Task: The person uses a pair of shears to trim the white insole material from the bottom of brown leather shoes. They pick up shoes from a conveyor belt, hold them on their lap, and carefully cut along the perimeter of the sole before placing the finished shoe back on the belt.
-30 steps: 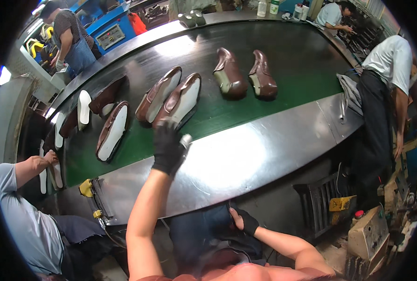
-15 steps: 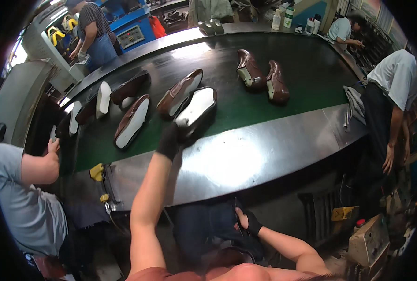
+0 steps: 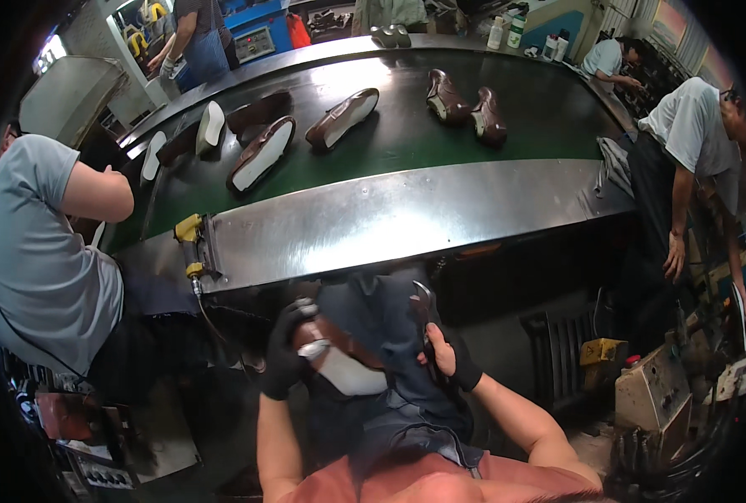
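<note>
A brown shoe upper with a white sole (image 3: 352, 375) is held over my lap, smeared by motion. My left hand (image 3: 282, 352), in a black glove with bare fingertips, is closed round one end of it. In my right hand (image 3: 453, 359), gloved alike, is a dark metal hand tool that looks like pincers (image 3: 422, 308), its head pointing up, beside my thigh. The shoe and the tool are apart. Beyond my knees, more brown shoes lie on the green belt, among them one showing its pale sole (image 3: 261, 156) and another on its side (image 3: 344, 122).
A metal ledge (image 3: 323, 222) runs along the belt's near side, with a yellow air tool (image 3: 190, 243) at its left end. Co-workers stand at left (image 3: 50, 251) and right (image 3: 683, 151). A control box (image 3: 654, 386) with a red button is at lower right.
My left hand has lifted a shoe off the belt and drawn it back to my lap. My right hand still grips the tool. The view has shifted downward.
</note>
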A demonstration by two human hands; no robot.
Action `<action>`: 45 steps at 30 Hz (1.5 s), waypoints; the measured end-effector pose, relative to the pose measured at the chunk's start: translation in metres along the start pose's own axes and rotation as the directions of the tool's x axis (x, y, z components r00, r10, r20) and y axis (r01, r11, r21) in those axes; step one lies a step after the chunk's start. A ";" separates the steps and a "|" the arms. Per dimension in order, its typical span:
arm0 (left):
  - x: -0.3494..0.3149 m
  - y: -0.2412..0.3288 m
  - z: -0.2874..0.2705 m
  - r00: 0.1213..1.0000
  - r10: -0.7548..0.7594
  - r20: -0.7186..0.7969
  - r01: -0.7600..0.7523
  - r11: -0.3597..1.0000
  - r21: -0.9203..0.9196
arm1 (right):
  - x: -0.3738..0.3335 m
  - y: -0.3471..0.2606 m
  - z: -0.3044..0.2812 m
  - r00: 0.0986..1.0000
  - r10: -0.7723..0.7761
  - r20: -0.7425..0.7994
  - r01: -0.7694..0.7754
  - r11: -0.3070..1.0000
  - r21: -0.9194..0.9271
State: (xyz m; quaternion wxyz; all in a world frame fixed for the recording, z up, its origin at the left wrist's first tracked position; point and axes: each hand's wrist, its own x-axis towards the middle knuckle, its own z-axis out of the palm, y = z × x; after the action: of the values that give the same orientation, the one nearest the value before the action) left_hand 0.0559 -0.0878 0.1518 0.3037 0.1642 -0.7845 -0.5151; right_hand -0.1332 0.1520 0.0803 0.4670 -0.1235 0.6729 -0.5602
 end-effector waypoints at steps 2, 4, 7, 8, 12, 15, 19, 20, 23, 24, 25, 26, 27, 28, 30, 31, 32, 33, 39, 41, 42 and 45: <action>0.014 0.007 0.024 0.995 0.001 0.095 -0.003 1.000 0.021 | -0.020 -0.030 0.010 0.989 -0.137 0.061 0.131 0.987 0.095; 0.038 0.007 0.040 0.973 0.059 0.224 -0.041 0.996 -0.084 | -0.037 -0.038 0.012 0.981 -0.162 0.106 0.151 0.984 0.098; 0.058 -0.040 0.070 0.941 0.121 0.315 -0.011 0.944 -0.331 | -0.057 -0.042 0.020 0.965 -0.203 0.166 0.195 0.979 0.063; 0.061 -0.058 0.081 0.950 0.056 0.308 0.088 0.896 -0.434 | -0.062 -0.041 0.024 0.959 -0.218 0.180 0.212 0.976 0.053; 0.077 -0.053 0.098 0.923 -0.150 0.354 0.350 0.707 -0.614 | -0.057 -0.037 0.023 0.940 -0.201 0.274 0.264 0.940 -0.216; 0.073 -0.057 0.095 0.959 -0.053 0.278 0.221 0.752 -0.621 | -0.020 -0.008 0.032 0.925 -0.188 0.330 0.224 0.972 -0.075; 0.061 -0.051 0.085 0.983 -0.033 0.181 0.130 0.819 -0.559 | -0.015 -0.032 0.054 0.894 -0.107 0.435 0.096 0.994 0.046; 0.060 -0.049 0.084 0.988 -0.001 0.153 0.088 0.823 -0.561 | -0.020 -0.037 0.058 0.887 -0.133 0.442 0.118 0.991 0.061; 0.051 -0.045 0.076 0.994 -0.030 0.102 0.075 0.882 -0.466 | -0.023 -0.021 0.073 0.927 -0.233 0.294 0.306 0.924 -0.232; 0.046 -0.038 0.078 0.996 -0.034 0.085 0.069 0.889 -0.453 | -0.022 -0.006 0.078 0.913 -0.316 0.259 0.379 0.891 -0.251; 0.036 -0.028 0.077 0.997 -0.034 0.065 0.058 0.908 -0.416 | -0.023 0.006 0.078 0.902 -0.351 0.250 0.419 0.850 -0.320; 0.026 -0.013 0.071 0.998 -0.034 0.047 0.050 0.914 -0.403 | -0.028 0.008 0.077 0.866 -0.408 0.289 0.490 0.806 -0.331; 0.015 -0.003 0.067 0.998 -0.006 0.070 0.036 0.900 -0.434 | -0.038 0.005 0.074 0.828 -0.455 0.328 0.553 0.762 -0.338; 0.001 0.006 0.064 0.994 0.003 0.109 0.053 0.860 -0.507 | -0.049 0.007 0.070 0.791 -0.493 0.362 0.604 0.722 -0.337; -0.029 0.029 0.068 0.993 0.072 0.096 0.002 0.789 -0.614 | -0.063 0.018 0.054 0.737 -0.418 0.531 0.635 0.696 -0.335; -0.039 0.042 0.064 0.986 0.028 0.167 0.055 0.880 -0.472 | -0.069 0.024 0.048 0.709 -0.393 0.586 0.652 0.681 -0.332; -0.050 0.052 0.062 0.973 -0.028 0.230 0.102 0.943 -0.317 | -0.080 0.029 0.040 0.677 -0.362 0.641 0.668 0.668 -0.328; -0.063 0.052 0.064 0.972 -0.078 0.221 0.145 0.941 -0.306 | -0.085 0.050 0.030 0.658 -0.324 0.680 0.673 0.658 -0.337; -0.078 0.063 0.069 0.937 -0.280 0.209 0.326 0.915 -0.237 | -0.090 0.070 0.016 0.704 -0.217 0.677 0.541 0.781 -0.312; -0.079 0.067 0.070 0.914 -0.338 0.224 0.389 0.887 -0.249 | -0.084 0.064 0.008 0.556 -0.351 0.754 0.817 0.400 -0.416; -0.079 0.068 0.070 0.901 -0.364 0.235 0.419 0.872 -0.255 | -0.082 0.058 0.009 0.561 -0.357 0.747 0.814 0.402 -0.419; -0.071 0.024 0.066 0.969 -0.079 0.235 0.132 0.967 -0.218 | -0.079 0.057 0.010 0.574 -0.356 0.738 0.790 0.478 -0.384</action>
State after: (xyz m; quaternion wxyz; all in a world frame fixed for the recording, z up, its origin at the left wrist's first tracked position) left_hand 0.0689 0.0096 0.1332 0.2024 0.1103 -0.7384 -0.6337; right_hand -0.0635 0.2195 0.0701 0.3316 -0.6757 0.5674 -0.3340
